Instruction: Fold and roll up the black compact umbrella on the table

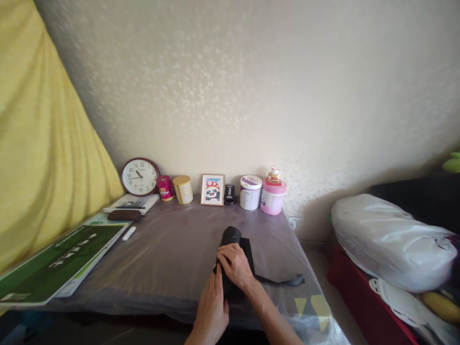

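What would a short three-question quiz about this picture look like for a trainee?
1. What are the left hand and right hand touching?
2. True or false: the round, dark-red-rimmed clock stands left of the wood-framed panda picture.
3. Where does the white-and-red cat figurine sit? On the (a) yellow cylindrical can, (b) pink-and-white round tub, (c) dark-brown oblong case.

Key:
1. A rolled black fabric-like bundle.
2. True.
3. b.
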### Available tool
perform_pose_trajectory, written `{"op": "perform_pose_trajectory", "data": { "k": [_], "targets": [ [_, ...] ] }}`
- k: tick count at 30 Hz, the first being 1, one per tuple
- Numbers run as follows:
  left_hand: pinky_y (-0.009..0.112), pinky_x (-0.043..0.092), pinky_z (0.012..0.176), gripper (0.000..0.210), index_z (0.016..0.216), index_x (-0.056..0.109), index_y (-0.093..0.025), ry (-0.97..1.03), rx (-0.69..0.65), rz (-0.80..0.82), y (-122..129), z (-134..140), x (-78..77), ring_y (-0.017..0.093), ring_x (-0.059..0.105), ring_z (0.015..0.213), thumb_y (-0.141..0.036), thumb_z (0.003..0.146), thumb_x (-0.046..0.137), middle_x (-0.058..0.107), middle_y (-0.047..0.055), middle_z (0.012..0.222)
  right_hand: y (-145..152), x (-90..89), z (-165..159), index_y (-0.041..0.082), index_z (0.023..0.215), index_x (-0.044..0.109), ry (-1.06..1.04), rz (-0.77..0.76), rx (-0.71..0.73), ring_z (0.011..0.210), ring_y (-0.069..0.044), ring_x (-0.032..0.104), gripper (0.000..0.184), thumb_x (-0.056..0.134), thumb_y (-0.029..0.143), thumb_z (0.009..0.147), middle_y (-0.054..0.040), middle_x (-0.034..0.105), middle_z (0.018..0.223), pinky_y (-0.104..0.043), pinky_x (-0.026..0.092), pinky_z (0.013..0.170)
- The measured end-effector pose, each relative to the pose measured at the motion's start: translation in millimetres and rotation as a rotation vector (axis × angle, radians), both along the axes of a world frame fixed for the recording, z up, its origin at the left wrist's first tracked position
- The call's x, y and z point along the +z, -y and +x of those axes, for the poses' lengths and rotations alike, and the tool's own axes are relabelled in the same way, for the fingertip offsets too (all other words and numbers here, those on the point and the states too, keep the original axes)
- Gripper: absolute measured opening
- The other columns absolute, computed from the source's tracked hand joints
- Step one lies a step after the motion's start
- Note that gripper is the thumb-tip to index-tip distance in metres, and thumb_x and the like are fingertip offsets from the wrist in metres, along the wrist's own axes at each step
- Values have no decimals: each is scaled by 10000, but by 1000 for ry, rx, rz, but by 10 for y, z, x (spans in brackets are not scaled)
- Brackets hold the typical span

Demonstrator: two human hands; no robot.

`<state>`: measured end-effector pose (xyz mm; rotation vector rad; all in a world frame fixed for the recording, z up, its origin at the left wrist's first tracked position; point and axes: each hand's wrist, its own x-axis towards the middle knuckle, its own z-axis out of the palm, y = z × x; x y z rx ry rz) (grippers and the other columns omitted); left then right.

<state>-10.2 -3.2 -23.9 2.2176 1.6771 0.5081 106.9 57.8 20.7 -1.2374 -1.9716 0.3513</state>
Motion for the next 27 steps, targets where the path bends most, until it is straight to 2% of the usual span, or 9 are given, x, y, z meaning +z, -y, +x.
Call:
{"op": "perform_pose_trajectory", "data": {
  "k": [3, 5, 12, 17, 20, 24, 27],
  "targets": [
    [368, 268, 1077, 796, 1395, 65, -71, -53, 6, -33, 5, 15, -10, 227, 263, 1333, -31, 664, 379, 271, 175, 1441, -106, -83, 31, 253, 915, 683, 68, 5, -10, 1179, -196, 459, 230, 456, 272, 877, -33, 658, 1081, -399, 256, 1040],
    [352, 256, 1081, 781, 1390, 81, -44, -90, 13, -71, 9, 23, 12, 228, 248, 1339, -17, 667, 376, 256, 191, 1443, -209, -136, 53, 263, 931, 680, 101, -8, -38, 1212, -198, 430, 240, 445, 256, 882, -27, 645, 1116, -432, 204, 1057],
    [324, 219, 1088, 813, 1396, 40, -39, -83, 26, -128, -3, 40, 61, 223, 219, 1349, 3, 666, 395, 223, 192, 1454, -613, -217, 129, 271, 951, 673, 162, -63, -94, 1234, -184, 403, 267, 412, 252, 899, -11, 628, 1154, -452, 156, 1060],
    [325, 253, 1065, 796, 1399, 56, -54, -30, 20, -111, -1, 22, 77, 227, 297, 1309, -20, 680, 396, 333, 189, 1394, -824, -228, 185, 260, 1027, 646, 163, -91, -192, 1236, -182, 406, 283, 391, 251, 903, -31, 578, 1231, -409, 226, 1044],
    [322, 276, 1047, 791, 1397, 58, -46, -42, 10, -113, 11, 17, 132, 240, 328, 1286, -28, 682, 393, 361, 190, 1369, -864, -231, 281, 207, 1118, 597, 63, -146, -314, 1191, -197, 454, 299, 417, 263, 887, -80, 550, 1257, -372, 278, 1025],
    [316, 297, 1025, 780, 1398, 43, -50, -86, 15, -121, 31, 21, 210, 241, 369, 1252, -35, 698, 386, 388, 184, 1341, -761, -253, 545, 121, 1136, 572, -119, -261, -486, 1156, -206, 487, 334, 418, 237, 863, -138, 574, 1202, -337, 305, 1011],
    [309, 310, 1005, 764, 1399, 33, -58, -71, 16, -103, 41, 18, 239, 235, 393, 1230, -40, 719, 381, 402, 179, 1321, -603, -286, 727, 136, 1097, 593, -176, -321, -539, 1056, -197, 558, 331, 380, 236, 863, -125, 624, 1115, -330, 385, 942]
  ]
}}
